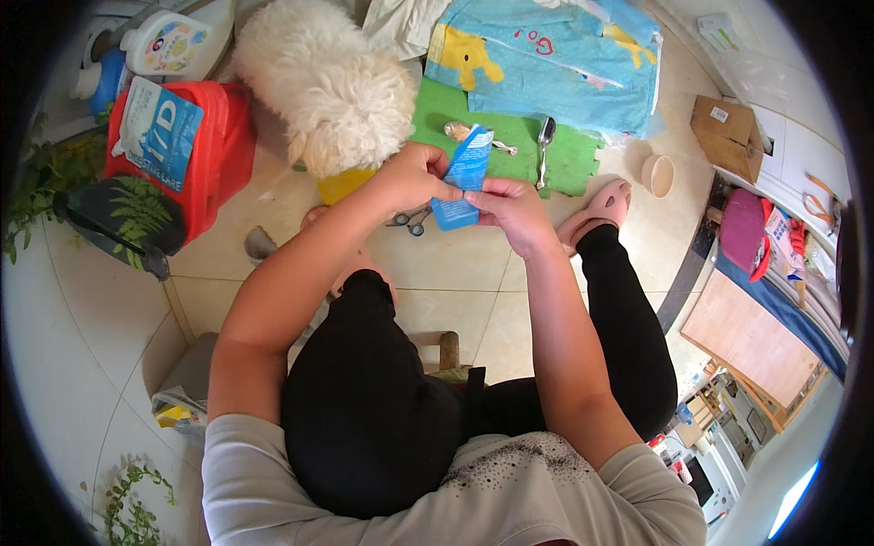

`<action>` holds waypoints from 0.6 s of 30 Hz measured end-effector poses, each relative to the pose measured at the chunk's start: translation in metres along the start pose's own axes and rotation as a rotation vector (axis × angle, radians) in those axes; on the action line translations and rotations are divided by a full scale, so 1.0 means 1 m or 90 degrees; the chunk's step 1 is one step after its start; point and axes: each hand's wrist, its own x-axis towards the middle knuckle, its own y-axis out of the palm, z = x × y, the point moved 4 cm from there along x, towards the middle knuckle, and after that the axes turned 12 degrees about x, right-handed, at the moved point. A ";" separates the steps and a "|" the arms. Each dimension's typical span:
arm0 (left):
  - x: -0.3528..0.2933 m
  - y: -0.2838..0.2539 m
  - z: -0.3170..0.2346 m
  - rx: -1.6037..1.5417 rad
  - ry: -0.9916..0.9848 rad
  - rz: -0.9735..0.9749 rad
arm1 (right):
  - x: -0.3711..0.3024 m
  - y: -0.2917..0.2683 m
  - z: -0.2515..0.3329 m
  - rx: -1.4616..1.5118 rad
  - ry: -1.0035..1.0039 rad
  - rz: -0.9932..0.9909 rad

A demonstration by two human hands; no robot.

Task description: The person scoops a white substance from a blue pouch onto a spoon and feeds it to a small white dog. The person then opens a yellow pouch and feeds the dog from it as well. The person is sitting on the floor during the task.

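Note:
Between my two hands is a small blue packet [468,171], held out in front of my knees. My left hand [415,175] pinches its left edge. From the right, my right hand [510,211] grips it with thumb and fingers closed. Just beyond the packet a green mat [569,164] lies on the floor, with a spoon [544,146] and another small shiny metal piece [503,146] on it. A small brownish item [456,131] sits partly behind the packet. Below my left hand, scissors [416,224] rest on the tiles.
A fluffy white dog [319,82] is at the far left, beside a yellow item [346,186]. Red containers [223,146] and a white jug [173,43] stand further left. A blue towel [555,55] covers the mat's far side. At right are a pale cup [657,176] and a cardboard box [726,136].

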 end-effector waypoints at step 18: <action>0.016 0.005 0.008 -0.093 -0.126 -0.001 | 0.036 -0.029 -0.012 0.189 0.026 0.028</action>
